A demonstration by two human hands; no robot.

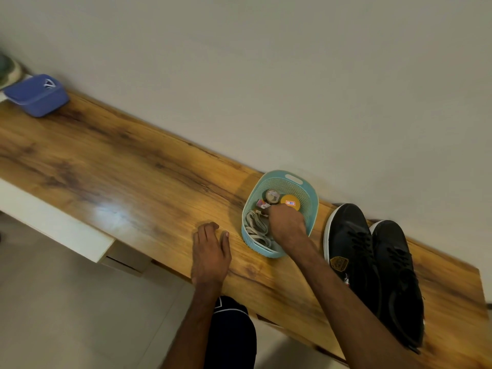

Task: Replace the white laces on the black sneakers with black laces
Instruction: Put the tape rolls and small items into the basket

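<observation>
Step in hand, by the look: stowing or sorting the white flat laces [257,230] in the small teal perforated plastic basket [253,246]. Judged so b/c the pair of black leather sneakers w/ white soles [348,262], just right of basket, shows dark lacing [359,242] across both shoes and no white in the eyelets. Task prob. near done.

To do it well: keep laces coiled in basket's near end, ends tucked below rim so nothing trails onto the glossy wood-grain tabletop [133,169]. Avoid knocking the yellow-lidded round tin [290,203] & the small round jar [271,195] at basket's far end. Steady basket w/ left hand [210,251] if it slides: light plastic, likely to skate on that surface. Worth checking both shoes after for even ends & no skipped eyelet. Can't confirm from here, black on black & blurred.

Right hand [287,225]: inside basket, about mid, back of hand up, fingers curled down toward laces & small items beside tin. Fingertips hidden under the hand, so can't tell if pinching anything or only touching.

Left hand: on tabletop just left of basket, apart from its wall, palm down, fingers loosely straight, thumb out. Holds nothing, just rests.

White laces: looped bundle in basket's near half, just left of right hand. Sneakers: 2 side by side, touching, toes toward wall, just right of basket. Blue fabric cap [37,94]: far left of basket, well apart, no part in this.
</observation>
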